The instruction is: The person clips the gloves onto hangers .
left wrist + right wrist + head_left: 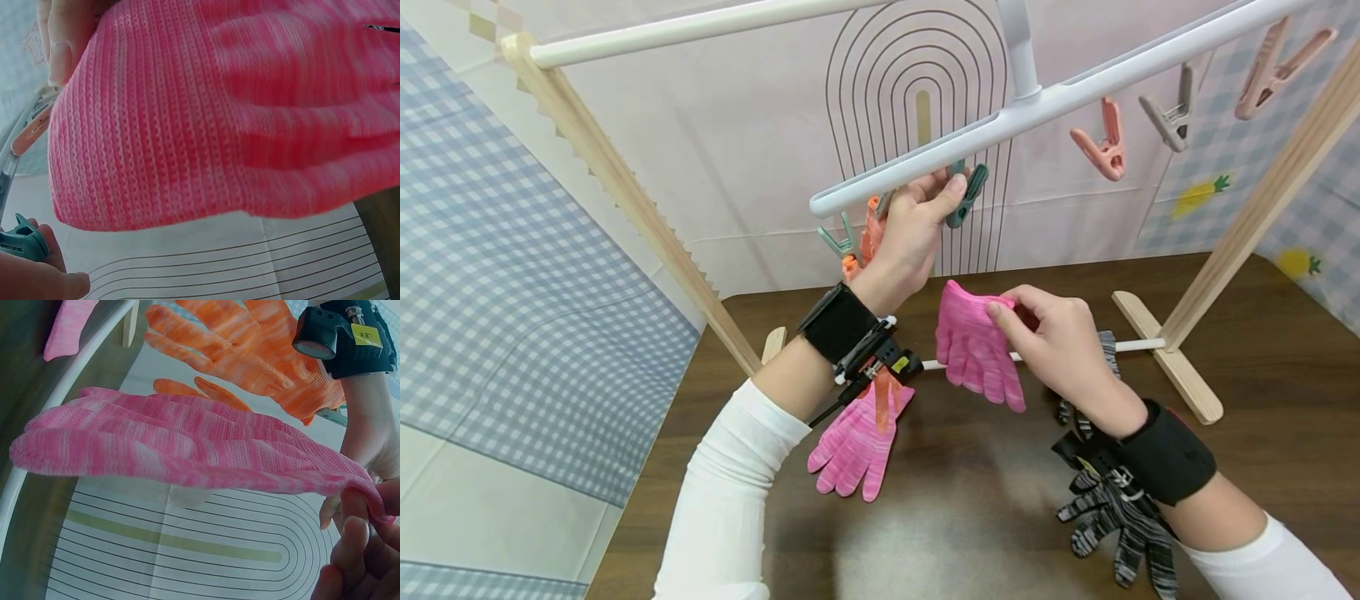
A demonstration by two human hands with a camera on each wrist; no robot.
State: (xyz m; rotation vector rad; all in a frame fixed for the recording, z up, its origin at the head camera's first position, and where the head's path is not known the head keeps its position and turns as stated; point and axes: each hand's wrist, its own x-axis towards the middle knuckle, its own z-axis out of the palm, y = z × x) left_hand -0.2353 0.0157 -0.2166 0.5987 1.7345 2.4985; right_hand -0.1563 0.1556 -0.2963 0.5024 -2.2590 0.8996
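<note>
My left hand [917, 225] is raised to the white hanger bar [925, 154], its thumb and fingers pinching a dark green clothespin [967, 196]. That clip shows teal in the left wrist view, at the lower left. Below and to the right, my right hand [1056, 337] pinches a pink knit glove [977, 346] by its cuff, and the glove's fingers hang down. The pink glove fills much of the left wrist view. Orange gloves [250, 356] hang behind my left forearm, near a light green clothespin [842, 237].
Another pink glove [857, 442] lies on the brown table [955, 500]. Grey-black striped gloves [1120, 525] are beneath my right wrist. A coral clip [1103, 146], a grey clip [1172, 112] and a pink clip [1273, 71] hang along the bar's right. Wooden posts [1262, 200] frame the rack.
</note>
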